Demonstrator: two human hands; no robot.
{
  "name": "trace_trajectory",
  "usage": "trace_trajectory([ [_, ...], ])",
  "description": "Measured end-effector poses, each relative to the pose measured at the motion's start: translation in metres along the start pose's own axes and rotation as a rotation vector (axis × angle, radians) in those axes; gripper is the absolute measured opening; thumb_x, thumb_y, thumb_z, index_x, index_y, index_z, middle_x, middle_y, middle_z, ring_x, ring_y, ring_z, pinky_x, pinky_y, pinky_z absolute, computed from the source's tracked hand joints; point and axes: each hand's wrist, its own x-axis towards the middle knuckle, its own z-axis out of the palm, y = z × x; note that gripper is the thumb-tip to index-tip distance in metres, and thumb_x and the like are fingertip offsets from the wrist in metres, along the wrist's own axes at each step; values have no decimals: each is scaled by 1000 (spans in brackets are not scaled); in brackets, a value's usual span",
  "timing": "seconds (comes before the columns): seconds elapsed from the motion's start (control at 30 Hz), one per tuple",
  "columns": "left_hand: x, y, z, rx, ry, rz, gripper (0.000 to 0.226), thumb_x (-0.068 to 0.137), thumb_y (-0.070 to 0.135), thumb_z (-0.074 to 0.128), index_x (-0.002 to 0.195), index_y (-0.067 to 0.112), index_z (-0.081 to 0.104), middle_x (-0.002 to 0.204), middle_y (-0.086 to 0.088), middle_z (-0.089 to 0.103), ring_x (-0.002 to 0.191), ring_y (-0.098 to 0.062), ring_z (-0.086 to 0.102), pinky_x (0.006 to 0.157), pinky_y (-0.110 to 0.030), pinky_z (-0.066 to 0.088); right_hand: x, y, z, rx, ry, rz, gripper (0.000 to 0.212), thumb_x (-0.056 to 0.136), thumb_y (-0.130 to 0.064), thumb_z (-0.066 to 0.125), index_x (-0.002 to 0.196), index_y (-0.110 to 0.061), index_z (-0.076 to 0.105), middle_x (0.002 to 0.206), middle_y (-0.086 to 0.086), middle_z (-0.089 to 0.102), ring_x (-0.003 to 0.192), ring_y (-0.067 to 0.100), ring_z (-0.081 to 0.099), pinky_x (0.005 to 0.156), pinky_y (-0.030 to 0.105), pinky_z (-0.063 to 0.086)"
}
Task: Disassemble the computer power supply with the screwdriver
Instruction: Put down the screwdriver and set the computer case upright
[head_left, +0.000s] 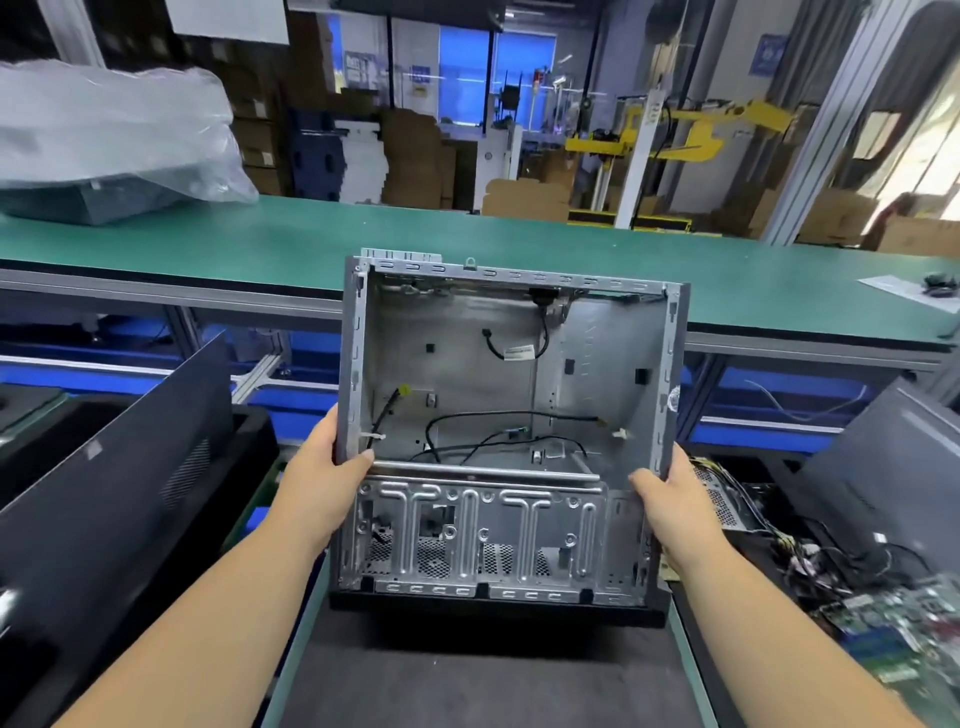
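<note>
Gripping the gutted computer case (498, 415) by its side rims, left hand (332, 467) and right hand (670, 491) carry it; next, probably setting it aside.

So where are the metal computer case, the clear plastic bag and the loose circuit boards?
metal computer case (498, 374), head view, on its bare inner back panel.
clear plastic bag (114, 130), head view, on the crumpled plastic, far left.
circuit boards (893, 629), head view, on the green boards, lower right.

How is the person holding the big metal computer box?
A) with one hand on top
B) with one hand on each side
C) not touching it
B: the left hand and right hand each grip one side edge of the metal computer case.
</note>
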Motion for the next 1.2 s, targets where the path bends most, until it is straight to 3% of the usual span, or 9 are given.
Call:
trace_trajectory([
  [0.17,-13,-16,6,-49,19,-85,52,98,29,53,145,45,37,129,19,56,120,-13,52,99,-35,39,-11,6,5,78,36,-1,42,88,-15,51,92,-57,56,90,2,65,69,19,54,60,32,46],
  [0.3,-24,-25,11,-132,29,-235,42,97,38,50,138,42,43,127,7,54,112,-21,49,94,-42,38,-25,19,6,204,38,93,35,91,-32,62,123,-43,56,113,-11,65,105,19,61,92,42,49],
  [0.4,-33,-37,10,-236,-15,-315,49,91,48,57,138,42,45,131,8,52,123,-23,48,108,-51,37,-42,33,10,312,21,218,43,88,-45,70,128,-38,55,118,-14,62,111,18,57,92,38,41],
  [0.6,-45,-61,5,-364,-45,-403,70,83,51,70,144,35,41,143,6,48,132,-23,44,112,-53,32,-61,54,13,483,-12,338,52,92,-33,69,139,-25,49,134,-3,57,125,22,52,110,48,37],
  [0.67,-50,-66,5,-377,-48,-396,63,84,46,69,141,34,45,140,5,51,126,-22,49,105,-46,37,-68,58,14,532,-16,295,42,94,-25,67,134,-24,54,132,-3,60,124,19,53,106,42,38],
  [0.8,-61,-72,6,-435,-33,-354,17,95,28,60,111,34,61,117,7,68,101,-11,63,78,-33,46,-77,67,18,600,18,233,19,96,-10,62,108,-24,64,116,-5,68,116,16,58,102,36,40],
  [1.0,-59,-68,6,-443,-61,-331,13,95,29,61,106,37,62,105,22,66,102,-1,56,76,-29,42,-68,82,22,639,-4,227,21,98,-4,56,109,-19,66,104,-7,76,109,11,64,100,34,43],
  [1.1,-53,-70,11,-434,-78,-324,17,95,32,63,110,37,59,104,27,60,105,-7,52,94,-34,35,-58,85,24,656,0,219,25,95,-5,61,115,-20,65,109,-7,74,112,11,63,107,38,41],
  [1.2,-45,-73,14,-435,-65,-318,38,93,33,66,129,36,54,116,20,59,120,-12,43,112,-42,30,-51,89,27,674,-20,212,25,92,-8,66,114,-20,68,119,0,71,120,20,61,114,49,36],
])
